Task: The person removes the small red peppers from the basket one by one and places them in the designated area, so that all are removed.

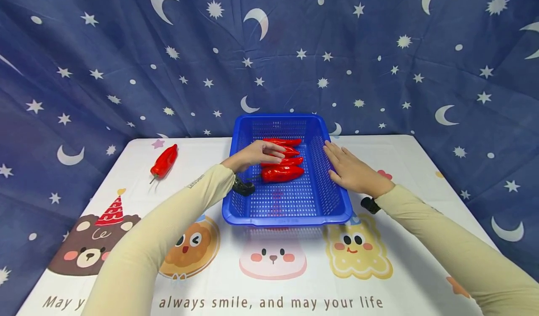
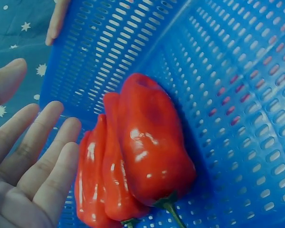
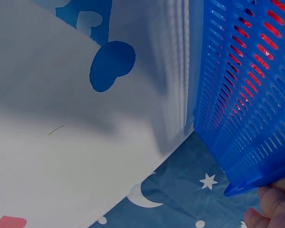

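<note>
Several red peppers (image 1: pixel 282 173) lie side by side in a blue plastic basket (image 1: pixel 287 221) with slotted walls. My left hand (image 1: pixel 260 153) hovers over them inside the basket, fingers spread and nothing held. In the left wrist view, its fingertips (image 2: pixel 69 129) come right beside the peppers, and green stems show on the two nearest ones. Along the basket's right rim rests my right hand (image 1: pixel 353 170), its fingers extended over the edge. From the right wrist view, those fingers (image 3: pixel 274 199) touch the rim at its corner, and red shows through the slots.
One more red pepper (image 1: pixel 165 161) lies on the table at the left, stem toward me. A white tablecloth (image 1: pixel 269 290) with cartoon prints and lettering covers the table. Behind it hangs a dark blue curtain (image 1: pixel 286 30) with moons and stars.
</note>
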The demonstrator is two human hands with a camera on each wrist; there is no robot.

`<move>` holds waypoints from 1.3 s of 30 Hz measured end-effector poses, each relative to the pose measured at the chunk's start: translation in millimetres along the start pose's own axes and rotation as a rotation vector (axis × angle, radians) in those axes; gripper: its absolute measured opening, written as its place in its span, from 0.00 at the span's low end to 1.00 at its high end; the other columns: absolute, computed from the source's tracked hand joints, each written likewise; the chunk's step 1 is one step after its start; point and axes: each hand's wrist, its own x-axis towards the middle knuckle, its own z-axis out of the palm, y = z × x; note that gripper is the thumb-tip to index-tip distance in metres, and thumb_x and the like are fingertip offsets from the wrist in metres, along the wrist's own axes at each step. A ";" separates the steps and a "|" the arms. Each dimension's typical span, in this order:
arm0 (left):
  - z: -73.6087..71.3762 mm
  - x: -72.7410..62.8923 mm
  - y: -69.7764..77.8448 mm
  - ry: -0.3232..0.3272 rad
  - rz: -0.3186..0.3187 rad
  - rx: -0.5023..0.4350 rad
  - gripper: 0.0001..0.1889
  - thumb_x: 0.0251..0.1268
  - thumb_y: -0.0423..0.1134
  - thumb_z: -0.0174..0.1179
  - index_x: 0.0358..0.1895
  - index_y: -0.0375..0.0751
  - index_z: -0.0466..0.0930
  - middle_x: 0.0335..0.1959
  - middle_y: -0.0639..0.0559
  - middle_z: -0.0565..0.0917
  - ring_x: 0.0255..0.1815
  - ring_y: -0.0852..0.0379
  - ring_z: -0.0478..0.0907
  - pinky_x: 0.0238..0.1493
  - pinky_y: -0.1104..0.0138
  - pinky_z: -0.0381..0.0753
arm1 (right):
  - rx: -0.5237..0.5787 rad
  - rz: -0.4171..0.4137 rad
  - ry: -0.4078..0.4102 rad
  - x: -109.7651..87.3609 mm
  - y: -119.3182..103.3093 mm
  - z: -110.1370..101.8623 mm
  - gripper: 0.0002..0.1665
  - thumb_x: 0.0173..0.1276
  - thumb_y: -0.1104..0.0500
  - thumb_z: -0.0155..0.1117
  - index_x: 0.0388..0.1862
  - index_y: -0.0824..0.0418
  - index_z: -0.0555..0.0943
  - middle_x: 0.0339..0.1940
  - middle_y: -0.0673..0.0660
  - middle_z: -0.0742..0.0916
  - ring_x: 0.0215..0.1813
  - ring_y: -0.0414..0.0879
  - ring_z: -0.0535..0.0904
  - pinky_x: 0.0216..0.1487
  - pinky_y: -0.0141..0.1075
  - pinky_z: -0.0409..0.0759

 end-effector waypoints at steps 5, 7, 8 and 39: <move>0.1 1.2 -4.0 0.009 -0.003 0.001 0.24 0.63 0.33 0.59 0.63 0.35 0.70 0.57 0.39 0.79 0.62 0.47 0.74 0.64 0.59 0.72 | 0.001 -0.019 0.016 1.1 -0.1 0.5 0.39 0.71 0.53 0.42 0.72 0.75 0.47 0.76 0.70 0.51 0.76 0.63 0.46 0.74 0.60 0.47; -0.5 1.4 -4.9 0.015 -0.010 0.006 0.24 0.63 0.33 0.60 0.63 0.35 0.71 0.57 0.40 0.79 0.62 0.48 0.74 0.64 0.59 0.72 | 0.000 -0.026 0.023 1.3 0.2 0.4 0.39 0.71 0.53 0.43 0.72 0.75 0.47 0.75 0.71 0.51 0.76 0.64 0.47 0.73 0.60 0.48; -0.9 1.8 -5.5 0.016 -0.013 0.011 0.24 0.63 0.34 0.60 0.63 0.35 0.71 0.57 0.40 0.79 0.62 0.48 0.74 0.64 0.59 0.72 | -0.002 -0.028 0.026 1.4 0.4 0.2 0.39 0.71 0.53 0.43 0.72 0.75 0.48 0.75 0.71 0.52 0.76 0.64 0.47 0.73 0.60 0.48; -1.8 12.8 -16.0 -0.002 -0.124 0.054 0.23 0.63 0.33 0.59 0.61 0.34 0.72 0.59 0.38 0.77 0.60 0.46 0.75 0.63 0.59 0.74 | 0.009 -0.011 0.013 0.3 0.5 -0.7 0.39 0.71 0.53 0.42 0.72 0.75 0.46 0.75 0.70 0.51 0.76 0.64 0.46 0.74 0.59 0.47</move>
